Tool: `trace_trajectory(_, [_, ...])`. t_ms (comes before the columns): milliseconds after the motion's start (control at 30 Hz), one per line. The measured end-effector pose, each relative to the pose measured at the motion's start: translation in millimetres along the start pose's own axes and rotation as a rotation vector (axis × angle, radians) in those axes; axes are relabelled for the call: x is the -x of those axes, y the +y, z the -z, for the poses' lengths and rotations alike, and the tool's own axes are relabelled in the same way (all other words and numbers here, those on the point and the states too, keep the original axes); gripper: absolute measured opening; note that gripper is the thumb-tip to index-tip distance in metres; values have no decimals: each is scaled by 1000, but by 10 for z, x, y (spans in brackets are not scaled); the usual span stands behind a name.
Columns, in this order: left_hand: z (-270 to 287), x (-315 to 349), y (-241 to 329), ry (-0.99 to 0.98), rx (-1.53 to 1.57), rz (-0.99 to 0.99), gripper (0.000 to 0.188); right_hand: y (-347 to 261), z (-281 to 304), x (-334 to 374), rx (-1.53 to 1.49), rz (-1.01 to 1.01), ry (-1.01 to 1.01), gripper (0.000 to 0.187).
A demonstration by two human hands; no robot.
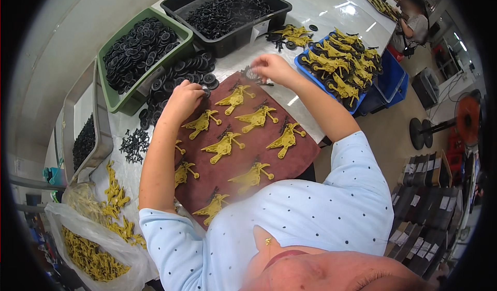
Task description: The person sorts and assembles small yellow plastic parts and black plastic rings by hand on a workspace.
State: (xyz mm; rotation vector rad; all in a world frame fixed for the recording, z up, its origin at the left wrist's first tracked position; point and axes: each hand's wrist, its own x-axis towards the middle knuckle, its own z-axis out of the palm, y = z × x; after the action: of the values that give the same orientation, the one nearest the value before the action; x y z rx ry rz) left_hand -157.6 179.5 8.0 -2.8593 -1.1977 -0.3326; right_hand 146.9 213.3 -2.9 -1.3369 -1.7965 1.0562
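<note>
My left hand (185, 100) is closed, its fingers curled down beside a heap of black toy wheels (199, 63); whatever it grips is hidden. At the far edge of the maroon cloth (303, 159), my right hand (274, 69) pinches a blurred, greyish round wheel (251, 73) at its fingertips. Several yellow plastic toy motorcycle frames (223, 147) lie spread over the cloth, with small black parts beside some of them. One yellow frame (235, 98) lies just below and between my hands.
A green bin (124, 107) of black wheels and a black bin (222, 45) of small parts stand beyond. At right, a blue tray (302, 59) holds assembled yellow-and-black toys. A clear bag (57, 213) of yellow pieces sits at left. Another person (412, 24) sits far right.
</note>
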Motion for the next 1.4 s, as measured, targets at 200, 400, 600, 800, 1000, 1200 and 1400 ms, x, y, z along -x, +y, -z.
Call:
trace_trajectory(200, [-152, -89, 611, 411, 185, 112, 25, 248, -113, 253, -197, -106, -179, 15])
trace_trajectory(400, [-432, 120, 1046, 182, 50, 177, 23, 126, -172, 299, 1, -145, -184, 16])
trace_trajectory(600, [-364, 116, 1045, 157, 124, 87, 23, 269, -215, 305, 315, 171, -20, 20])
trace_trajectory(800, [-404, 148, 975, 204, 223, 128, 31, 258, -210, 328, 259, 94, -52, 21])
trace_trajectory(1000, [-336, 108, 941, 351, 231, 254, 40, 295, -194, 297, 251, 65, -73, 21])
trace_trajectory(1200, [-417, 120, 926, 259, 187, 218, 33, 278, -187, 300, 264, 72, -74, 21])
trace_trajectory(1400, [-397, 73, 976, 316, 119, 315, 26, 139, -244, 249, 411, 167, -2, 22])
